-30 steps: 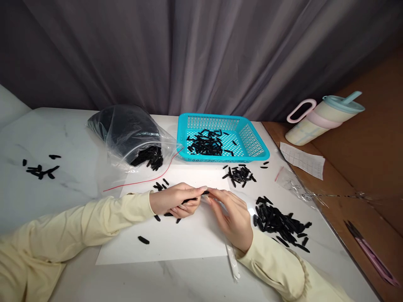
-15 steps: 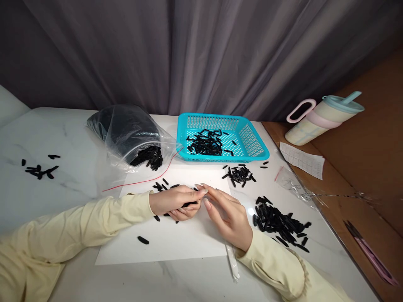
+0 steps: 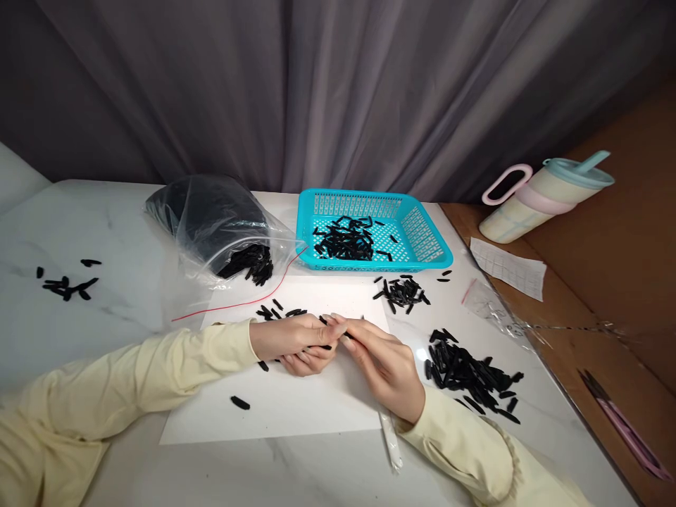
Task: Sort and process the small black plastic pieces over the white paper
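Observation:
My left hand (image 3: 293, 341) rests on a white sheet of paper (image 3: 296, 401) with its fingers curled around a small black piece, mostly hidden. My right hand (image 3: 385, 362) meets it fingertip to fingertip, pinching at the same black piece. A white narrow strip (image 3: 391, 440) lies under my right wrist. Loose black pieces (image 3: 240, 403) lie scattered on the paper around both hands. To the right of my right hand is a big heap of black pieces (image 3: 467, 373).
A turquoise basket (image 3: 427, 243) with black pieces stands at the back. A clear plastic bag (image 3: 211, 218) of black pieces lies left of it. Smaller heaps lie at the far left (image 3: 66, 285) and before the basket (image 3: 402, 292). A lidded cup (image 3: 543, 197), a paper slip (image 3: 507, 267) and a pink tool (image 3: 626, 436) sit on the wooden surface to the right.
My hands stay together on the paper; the fingers have shifted slightly, with the right fingertips pressing closer into the left hand. Nothing else has moved.

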`<state>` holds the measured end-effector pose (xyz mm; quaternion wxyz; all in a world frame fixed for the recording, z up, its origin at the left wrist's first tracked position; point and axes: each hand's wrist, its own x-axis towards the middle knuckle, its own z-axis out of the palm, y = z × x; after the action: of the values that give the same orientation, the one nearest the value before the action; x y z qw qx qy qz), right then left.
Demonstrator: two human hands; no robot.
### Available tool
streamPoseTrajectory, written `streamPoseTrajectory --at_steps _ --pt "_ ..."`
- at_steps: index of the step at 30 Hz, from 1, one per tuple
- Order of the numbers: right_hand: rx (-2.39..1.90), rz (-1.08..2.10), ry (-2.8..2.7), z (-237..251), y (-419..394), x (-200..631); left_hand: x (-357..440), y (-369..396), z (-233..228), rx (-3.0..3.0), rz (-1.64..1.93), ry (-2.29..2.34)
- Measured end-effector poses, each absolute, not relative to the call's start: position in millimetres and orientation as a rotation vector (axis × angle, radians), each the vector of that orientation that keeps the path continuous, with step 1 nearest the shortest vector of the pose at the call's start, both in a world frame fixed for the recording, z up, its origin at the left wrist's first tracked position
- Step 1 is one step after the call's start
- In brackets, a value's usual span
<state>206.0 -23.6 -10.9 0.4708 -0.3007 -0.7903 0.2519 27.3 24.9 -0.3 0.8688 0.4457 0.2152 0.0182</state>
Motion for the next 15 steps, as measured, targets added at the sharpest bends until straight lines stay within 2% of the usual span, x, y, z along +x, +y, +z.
streamPoseTrajectory --at_steps 9,15 --pt "-0.932 0.470 -1.904 -12 -26 206 20 37 -5 0.571 0.182 0.299" --pt "-1.033 0.322 -1.849 -13 -27 205 21 37 -6 0.551 0.249 0.325"
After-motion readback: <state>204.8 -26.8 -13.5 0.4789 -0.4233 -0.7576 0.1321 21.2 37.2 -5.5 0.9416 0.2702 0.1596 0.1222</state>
